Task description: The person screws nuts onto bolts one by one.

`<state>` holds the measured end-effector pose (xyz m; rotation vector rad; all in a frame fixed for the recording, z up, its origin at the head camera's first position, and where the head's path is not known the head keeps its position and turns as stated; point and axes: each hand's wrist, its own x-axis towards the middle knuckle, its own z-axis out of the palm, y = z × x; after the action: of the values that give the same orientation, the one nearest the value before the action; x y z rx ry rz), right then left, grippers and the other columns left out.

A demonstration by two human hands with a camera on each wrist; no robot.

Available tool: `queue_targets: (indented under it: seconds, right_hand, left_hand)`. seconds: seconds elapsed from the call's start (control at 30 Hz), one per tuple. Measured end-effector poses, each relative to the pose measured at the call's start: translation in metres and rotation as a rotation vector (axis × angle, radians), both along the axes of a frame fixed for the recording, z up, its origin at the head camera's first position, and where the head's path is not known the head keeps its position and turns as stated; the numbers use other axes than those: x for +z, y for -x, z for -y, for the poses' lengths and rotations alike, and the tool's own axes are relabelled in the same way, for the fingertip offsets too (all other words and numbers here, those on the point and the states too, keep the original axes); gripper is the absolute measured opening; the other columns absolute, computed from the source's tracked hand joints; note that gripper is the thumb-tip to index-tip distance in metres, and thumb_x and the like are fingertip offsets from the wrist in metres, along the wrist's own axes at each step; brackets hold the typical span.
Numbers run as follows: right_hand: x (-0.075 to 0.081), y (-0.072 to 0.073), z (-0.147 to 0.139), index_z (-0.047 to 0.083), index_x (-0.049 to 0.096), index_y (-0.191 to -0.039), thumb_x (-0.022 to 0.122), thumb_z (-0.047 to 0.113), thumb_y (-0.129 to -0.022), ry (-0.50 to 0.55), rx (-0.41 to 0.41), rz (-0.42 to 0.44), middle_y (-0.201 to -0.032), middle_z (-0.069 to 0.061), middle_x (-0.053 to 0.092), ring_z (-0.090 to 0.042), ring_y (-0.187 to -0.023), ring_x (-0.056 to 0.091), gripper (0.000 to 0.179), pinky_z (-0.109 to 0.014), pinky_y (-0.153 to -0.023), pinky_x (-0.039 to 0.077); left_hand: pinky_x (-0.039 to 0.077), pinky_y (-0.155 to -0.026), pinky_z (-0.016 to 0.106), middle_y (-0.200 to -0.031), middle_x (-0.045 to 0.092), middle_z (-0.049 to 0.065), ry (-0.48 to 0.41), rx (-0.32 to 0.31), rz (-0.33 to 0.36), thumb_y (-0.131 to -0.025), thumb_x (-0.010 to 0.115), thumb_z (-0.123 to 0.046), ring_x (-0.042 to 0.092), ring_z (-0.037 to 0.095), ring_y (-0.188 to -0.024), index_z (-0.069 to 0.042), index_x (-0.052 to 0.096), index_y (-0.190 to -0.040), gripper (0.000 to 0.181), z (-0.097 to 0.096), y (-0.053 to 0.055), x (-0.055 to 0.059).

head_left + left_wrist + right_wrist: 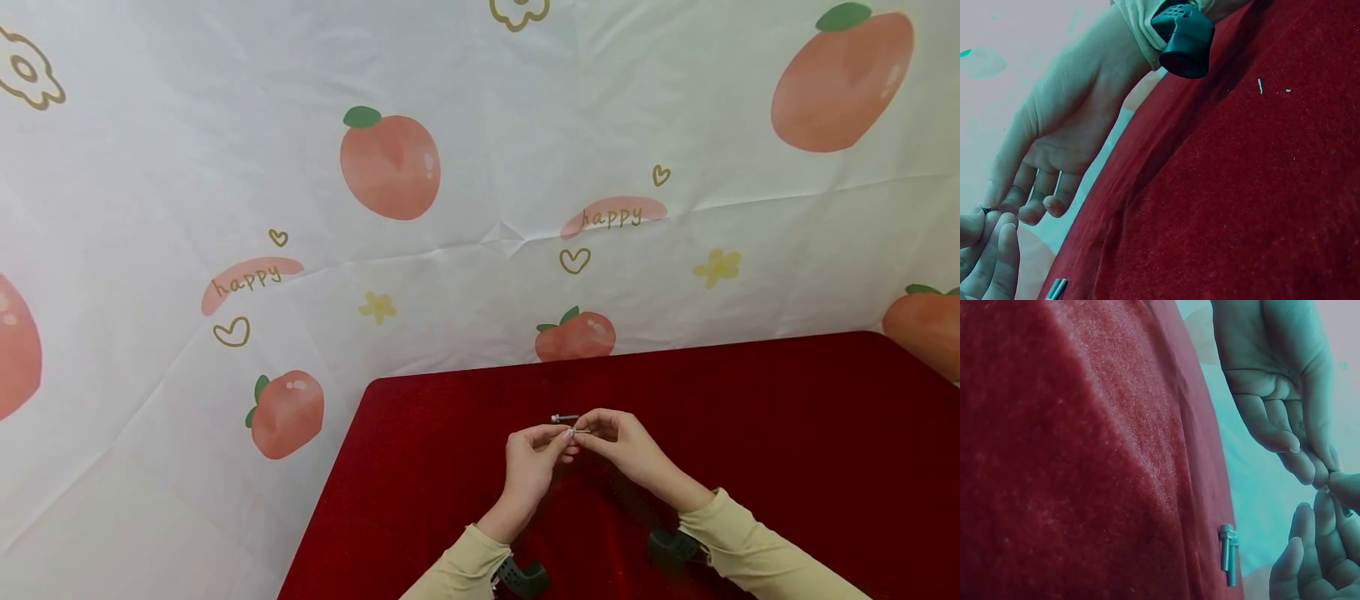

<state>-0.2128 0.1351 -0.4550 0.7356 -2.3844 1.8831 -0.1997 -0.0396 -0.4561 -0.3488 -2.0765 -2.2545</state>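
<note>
In the head view a small metal bolt (582, 431) lies between the fingertips of both hands, just above the red table. My left hand (527, 471) pinches its left end with thumb and forefinger. The right hand (636, 450) pinches the same bolt from the other side, its tips close to the left ones. Fingers cover most of the bolt, and whether a nut is on it cannot be made out. Beyond the fingertips, two bolts (1227, 553) lie side by side on the cloth in the right wrist view; the left wrist view catches only a threaded end (1056, 289).
A dark red cloth (435, 467) covers the table. Behind it hangs a white sheet (480, 150) with fruit prints. Black wrist devices (523, 577) sit under both sleeves. Small pale scraps (1260, 86) lie on the cloth in the left wrist view.
</note>
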Motion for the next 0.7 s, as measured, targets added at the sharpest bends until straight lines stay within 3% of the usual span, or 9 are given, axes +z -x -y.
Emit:
queue_targets:
  seconds: [0.33, 0.5, 0.7]
  right_hand:
    - [-0.0026, 0.0014, -0.0007, 0.002, 0.064, -0.102, 0.062, 0.020, -0.095, -0.005, 0.011, 0.022, -0.094, -0.011, 0.065, -0.029, -0.083, 0.064, 0.020, -0.035, -0.071, 0.057]
    - [-0.0020, 0.0006, -0.0012, 0.003, 0.063, -0.104, 0.065, 0.018, -0.093, 0.033, 0.020, 0.010, -0.098, -0.012, 0.065, -0.025, -0.087, 0.065, 0.018, -0.032, -0.075, 0.057]
    - [-0.0029, -0.0002, -0.0005, 0.004, 0.067, -0.100, 0.063, 0.021, -0.095, -0.003, -0.011, 0.010, -0.094, -0.008, 0.067, -0.026, -0.083, 0.064, 0.018, -0.033, -0.071, 0.056]
  left_hand:
    - [0.060, -0.066, 0.035, -0.084, 0.071, 0.018, 0.004, 0.007, -0.028, -0.088, 0.067, -0.002, 0.070, 0.028, -0.076, 0.007, 0.071, -0.096, 0.013, 0.0000, -0.0010, 0.0019]
    - [0.060, -0.066, 0.033, -0.084, 0.071, 0.016, 0.000, 0.020, -0.008, -0.087, 0.068, -0.002, 0.070, 0.027, -0.075, 0.006, 0.072, -0.094, 0.011, -0.0006, -0.0014, 0.0010]
    - [0.060, -0.065, 0.032, -0.083, 0.071, 0.015, 0.010, 0.017, 0.006, -0.087, 0.069, -0.004, 0.070, 0.024, -0.074, 0.003, 0.073, -0.094, 0.011, -0.0008, -0.0020, -0.0004]
